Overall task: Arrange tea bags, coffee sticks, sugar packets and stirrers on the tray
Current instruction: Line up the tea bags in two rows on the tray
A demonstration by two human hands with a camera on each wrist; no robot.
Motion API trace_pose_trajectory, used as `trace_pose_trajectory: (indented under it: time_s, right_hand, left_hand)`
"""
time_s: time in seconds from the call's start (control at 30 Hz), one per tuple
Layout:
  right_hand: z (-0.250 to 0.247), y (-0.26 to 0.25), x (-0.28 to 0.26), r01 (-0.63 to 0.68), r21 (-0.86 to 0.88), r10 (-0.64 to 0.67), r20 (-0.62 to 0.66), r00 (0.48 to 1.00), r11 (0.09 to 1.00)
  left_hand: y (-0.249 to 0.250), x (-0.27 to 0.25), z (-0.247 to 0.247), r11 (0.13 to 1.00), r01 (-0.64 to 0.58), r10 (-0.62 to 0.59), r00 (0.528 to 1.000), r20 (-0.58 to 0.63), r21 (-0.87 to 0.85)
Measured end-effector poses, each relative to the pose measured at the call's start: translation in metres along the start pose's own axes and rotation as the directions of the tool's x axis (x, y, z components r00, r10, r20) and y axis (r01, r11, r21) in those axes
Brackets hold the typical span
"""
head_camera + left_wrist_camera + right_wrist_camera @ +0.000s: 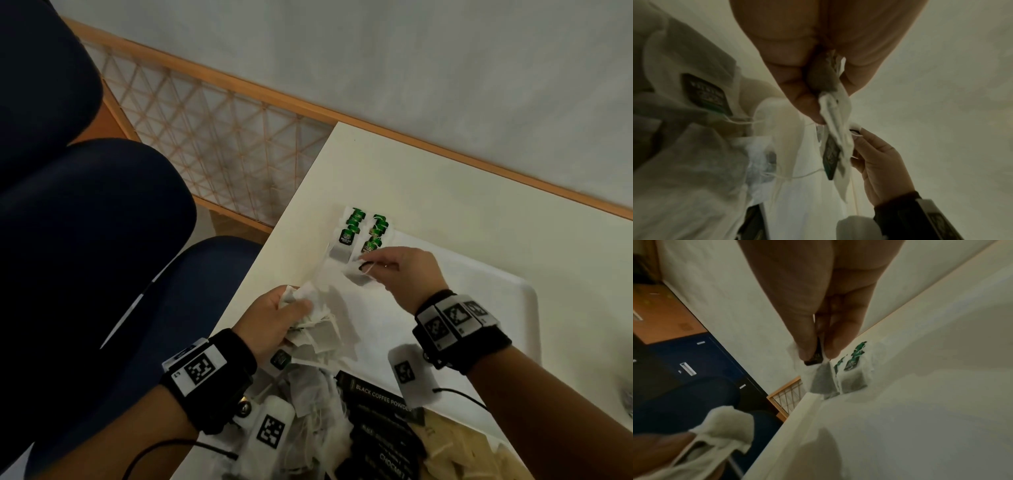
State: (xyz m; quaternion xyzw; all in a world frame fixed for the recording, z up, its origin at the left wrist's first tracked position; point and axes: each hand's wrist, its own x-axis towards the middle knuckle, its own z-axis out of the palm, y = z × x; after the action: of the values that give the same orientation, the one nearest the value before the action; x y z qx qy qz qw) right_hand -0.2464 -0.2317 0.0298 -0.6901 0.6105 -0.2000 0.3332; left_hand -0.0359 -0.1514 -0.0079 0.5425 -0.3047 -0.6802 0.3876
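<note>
From the head camera I take the white tray (524, 308) as my landmark. At its far-left corner two short rows of tea bags (359, 236) already lie overlapped, green tags up, so I judge the tea section is being built there. My right hand (407, 274) hovers just beside the near end of those rows, thumb and finger pinching a single tea bag (359, 277) by its tag end; held that way the pouch hangs free and can be laid down in line with the others. My left hand (274, 322) sits at the tray's left edge, fingers curled round a crumpled bunch of spare tea bags (325, 329), serving as a supply close to the work. Off the tray's near edge on the tabletop (394, 171) lie more loose bags, black coffee sticks (380, 401) and pale packets, probably sugar, none yet on the tray. I see no stirrers.

The left wrist camera shows the left hand's fingers (797, 78) clamped on the bunch, with strings and a dark tag dangling.

The right wrist camera shows the fingertips (807, 345) pinching the dark tag, the pouch drooping above the tray wall, next to the laid rows.
</note>
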Motion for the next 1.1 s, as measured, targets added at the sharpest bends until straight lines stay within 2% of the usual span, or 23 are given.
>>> trace_pose_trajectory:
  time_s: [0.17,0.23,0.47,0.77,0.87,0.93,1.03,1.1]
  right_hand:
    - [0.009,-0.004,0.021,0.075,-0.141,-0.055,0.141,0.988,0.987]
    - [0.012,-0.008,0.029,0.056,-0.14,-0.034,0.158,0.987,0.988]
    - [0.019,-0.007,0.06,-0.065,-0.096,0.074,0.089,0.993,0.993]
    - [0.018,-0.002,0.068,-0.06,-0.121,0.062,0.017,0.998,0.991]
    - [0.013,-0.013,0.053,0.004,0.005,-0.003,-0.053,0.999,1.0]
    - [0.01,-0.025,0.031,0.077,0.079,-0.078,0.01,0.997,0.994]
    - [0.014,-0.036,-0.006,0.171,0.002,-0.169,0.199,0.965,0.985]
    - [0.02,-0.035,-0.024,0.163,0.022,-0.163,0.239,0.957,0.986]
  left_hand:
    - [0.0,0.003,-0.005,1.0,-0.003,0.004,1.0,-0.015,0.022]
    - [0.002,0.004,-0.005,1.0,0.003,-0.003,1.0,-0.012,0.0]
    - [0.003,0.012,-0.004,1.0,0.01,-0.01,1.0,-0.027,-0.004]
    - [0.002,0.016,0.0,0.999,0.019,-0.019,1.0,-0.014,0.031]
    - [0.002,0.016,0.002,0.999,0.042,-0.042,0.999,-0.013,0.021]
    - [0.004,0.015,0.005,0.999,0.047,-0.047,0.999,-0.006,0.006]
    - [0.01,0.012,0.011,0.998,0.055,-0.055,0.998,0.001,-0.004]
    - [0.012,0.011,0.015,0.998,0.066,-0.066,0.998,0.024,-0.011]
